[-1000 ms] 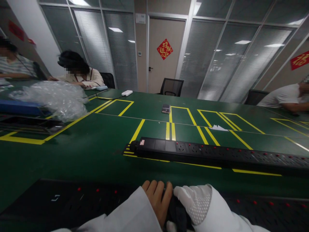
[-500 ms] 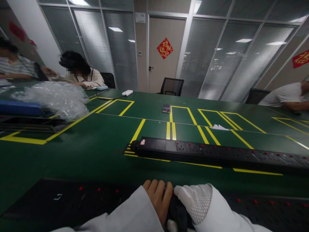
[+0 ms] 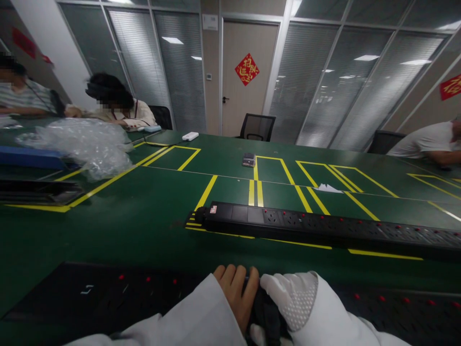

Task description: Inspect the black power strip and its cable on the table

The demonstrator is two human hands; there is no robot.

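My left hand (image 3: pixel 236 293), bare, has its fingers bent over the near black power strip (image 3: pixel 144 288) at the bottom centre. Beside it my right hand (image 3: pixel 293 295), in a white dotted glove, is curled around a black item (image 3: pixel 265 312) that I cannot make out clearly. The two hands almost touch at the fingertips. Red switches show on the near strip on both sides of my sleeves; its middle is hidden. Farther off, a second black power strip (image 3: pixel 306 226) lies lengthwise on the green table (image 3: pixel 144 230).
Crumpled clear plastic (image 3: pixel 90 144), a blue object (image 3: pixel 30 157) and a black tray-like piece (image 3: pixel 39 192) are at the left. A small dark box (image 3: pixel 248 160), a white device (image 3: pixel 190 136) and torn paper (image 3: pixel 327 189) lie farther back. Other people sit left and right.
At the left, a dark piece near the blue object has shifted left, showing more table and yellow tape. The view has tilted slightly; my hands keep the same hold.
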